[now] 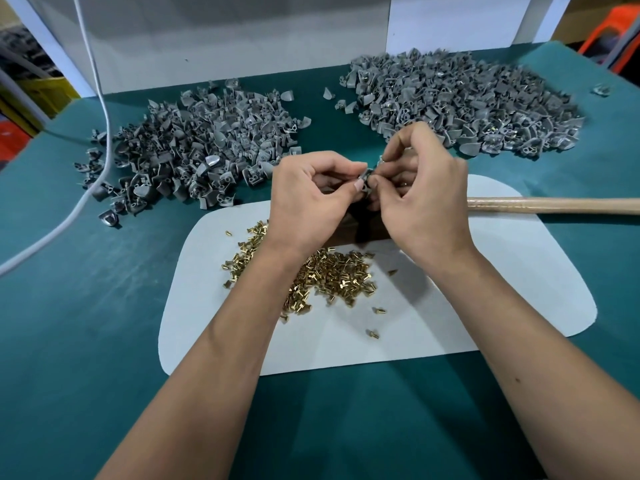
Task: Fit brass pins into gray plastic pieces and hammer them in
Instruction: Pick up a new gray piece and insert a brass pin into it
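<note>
Hammer handle (554,205) beside pins (332,271), gray piles behind

A teal cloth (86,306) is covering the table; a white mat (502,289) with rounded corners is lying flat on it; a white cable (104,109) is trailing down from the top left and curving off the left edge; white panels (242,39) are standing upright along the back; something orange (609,29) is showing at far right.
</note>
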`<state>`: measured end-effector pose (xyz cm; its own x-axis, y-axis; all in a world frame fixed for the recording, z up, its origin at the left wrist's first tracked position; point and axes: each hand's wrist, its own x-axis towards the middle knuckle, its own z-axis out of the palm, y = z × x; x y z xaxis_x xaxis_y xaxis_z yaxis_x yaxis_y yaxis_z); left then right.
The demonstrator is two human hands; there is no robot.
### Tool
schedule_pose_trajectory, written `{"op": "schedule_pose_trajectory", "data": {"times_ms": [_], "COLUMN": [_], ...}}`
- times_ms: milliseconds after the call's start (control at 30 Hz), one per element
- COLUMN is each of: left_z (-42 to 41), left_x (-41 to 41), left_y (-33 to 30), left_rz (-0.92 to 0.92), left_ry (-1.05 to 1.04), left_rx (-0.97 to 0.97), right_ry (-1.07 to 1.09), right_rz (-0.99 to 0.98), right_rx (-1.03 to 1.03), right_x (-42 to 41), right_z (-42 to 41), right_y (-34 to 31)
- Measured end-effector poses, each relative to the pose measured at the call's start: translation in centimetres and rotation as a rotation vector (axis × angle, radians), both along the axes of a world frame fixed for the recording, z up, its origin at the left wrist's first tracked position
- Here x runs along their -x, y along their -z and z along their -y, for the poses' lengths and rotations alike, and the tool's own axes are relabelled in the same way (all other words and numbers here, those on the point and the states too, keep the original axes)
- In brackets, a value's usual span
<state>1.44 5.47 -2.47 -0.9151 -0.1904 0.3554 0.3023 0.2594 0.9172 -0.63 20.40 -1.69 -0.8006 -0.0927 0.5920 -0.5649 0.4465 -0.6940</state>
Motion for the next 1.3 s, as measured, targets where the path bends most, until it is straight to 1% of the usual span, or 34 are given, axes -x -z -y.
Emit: {"op": "schedule_pose_trajectory", "data": {"times_ms": [133,267,433,533,667,900,1067,1300], "left_z": [0.1,0.8,1.1,1.2,1.0,1.2,1.7,1.8], "left_x": [-0.2,-0.4,-0.6,-0.5,-0.7,-0.6,-0.6,-0.6], "left_y": [0.1,0.3,0.4,0.6,0.7,0.7,0.8,0.9], "left_rz": [-0.013,-0.035,-0.069,-0.084,-0.06,-0.044,-0.053,-0.016], "left_ry": [0.021,0.049,0.05,0.059,0.071,0.095,0.109,0.119], "left_rx": [-0.044,-0.029,-0.067,-0.091,-0.165,-0.189,-0.154,-0.256], "right_ry": [-0.042,-0.097,-0.079,-0.049,-0.037,-0.068,-0.081,-0.072], "right_rz": [-0.004,-0.011,-0.055,-0.131,-0.208,-0.113,-0.072,-0.078], "right_rx": [0.003,-0.001,-0.031,-0.076,-0.132,-0.155,-0.148,-0.166], "right_x": [0.1,0.0,-0.1,-0.3,-0.2,-0.1,-0.1,0.0], "right_z": [-0.3,0.0,0.1,0.1,0.1,0.4,0.5,0.3], "right_y": [-0.1,-0.2,-0.1,-0.1,-0.2,-0.1,-0.1,-0.3]}}
